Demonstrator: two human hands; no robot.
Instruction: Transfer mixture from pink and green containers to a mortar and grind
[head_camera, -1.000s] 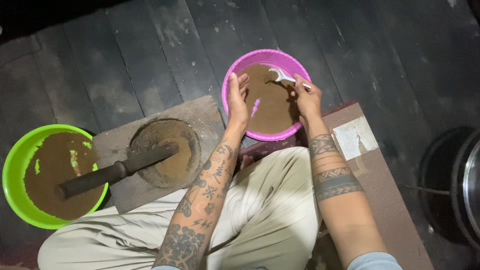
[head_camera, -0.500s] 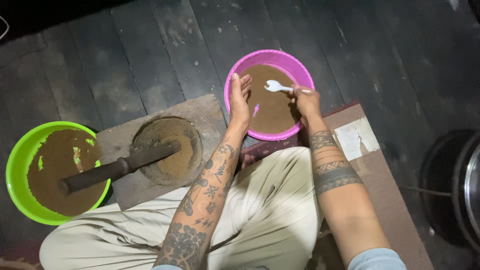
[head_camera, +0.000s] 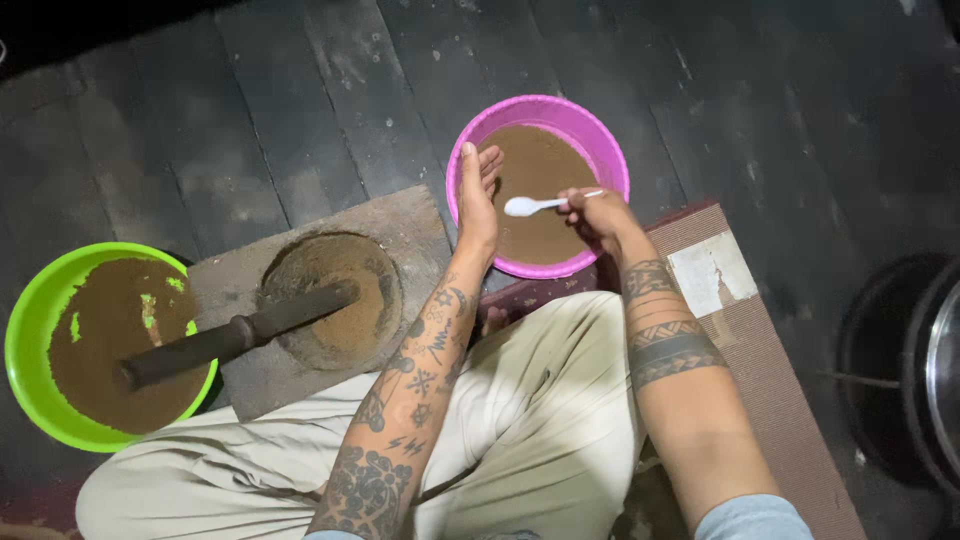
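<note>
Dim overall, light from above, dark corners, sharp focus

1. At nine o'clock from where I watch sits a round lime-green plastic bowl, holding brown powder with a few bare green patches showing through.
2. A dark cylindrical pestle lies tilted, its thick end over the green bowl, its other end in the hollow just to the bowl's three o'clock.
3. That hollow belongs to a flat grey stone grinding slab, dusted with brown powder.
4. At four o'clock I see a brown ribbed mat with a torn pale patch.
5. At three o'clock, at the frame edge, a round metal vessel shows partly.
6. Everything rests on dark worn wooden floorboards.
</note>
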